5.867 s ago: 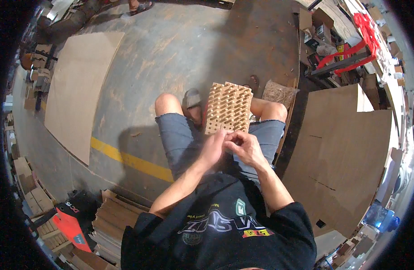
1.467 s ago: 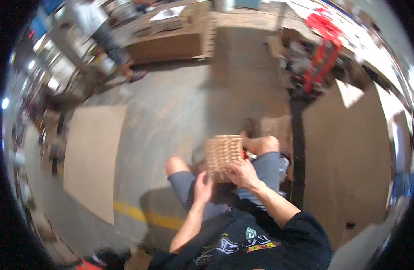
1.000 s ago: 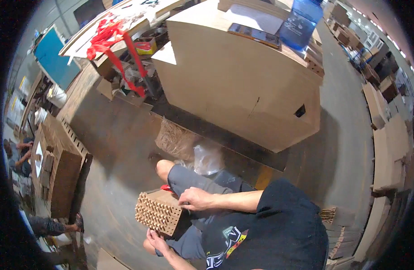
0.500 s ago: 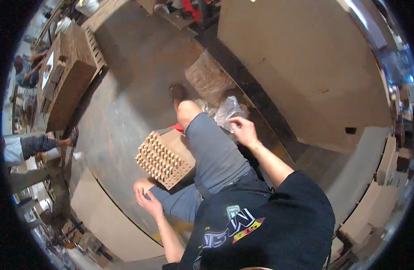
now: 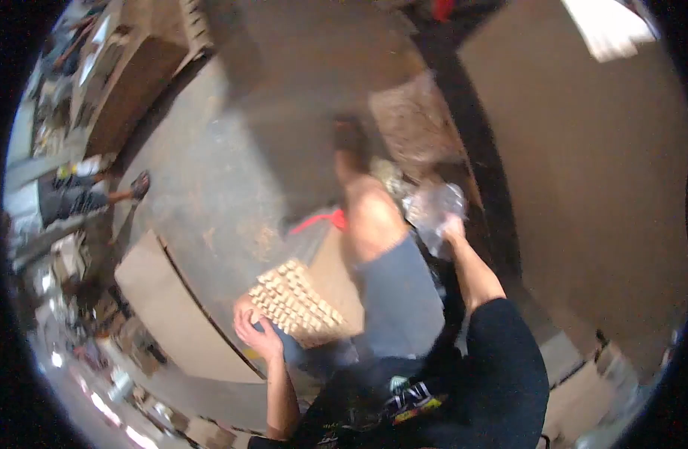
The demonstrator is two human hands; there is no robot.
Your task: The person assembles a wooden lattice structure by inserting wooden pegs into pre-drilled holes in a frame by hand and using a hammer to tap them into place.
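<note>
Here, a seated person in a dark shirt and grey shorts is showing at the lower edge, and both bare arms are reaching out from there. The left hand (image 5: 258, 338) is lying curled against the near edge of a cardboard grid (image 5: 297, 305), fingers wrapped on its lower corner, so it is gripping the grid. The grid is a tan block of small square cells, and it is resting tilted on the left thigh, just above and to the right of that hand. A flat cardboard sheet (image 5: 175, 310) is lying on the floor just left of the hand.

The right hand (image 5: 450, 227) is stretching out past the right knee (image 5: 370, 217), well apart from the left hand. Its fingers are closing on a clear plastic bag (image 5: 432, 209), which is sitting crumpled right at the fingertips and a little beyond them; blur is keeping the exact hold from reading clearly. A red strap (image 5: 323, 220) is lying left of that hand, beside the knee.

Farther beyond the bag, a mesh mat (image 5: 415, 123) is lying on the concrete floor. A large cardboard panel (image 5: 591, 172) is spreading out right of the right hand. Far off to the left, another person's leg and sandal (image 5: 138, 185) are showing near stacked boxes.
</note>
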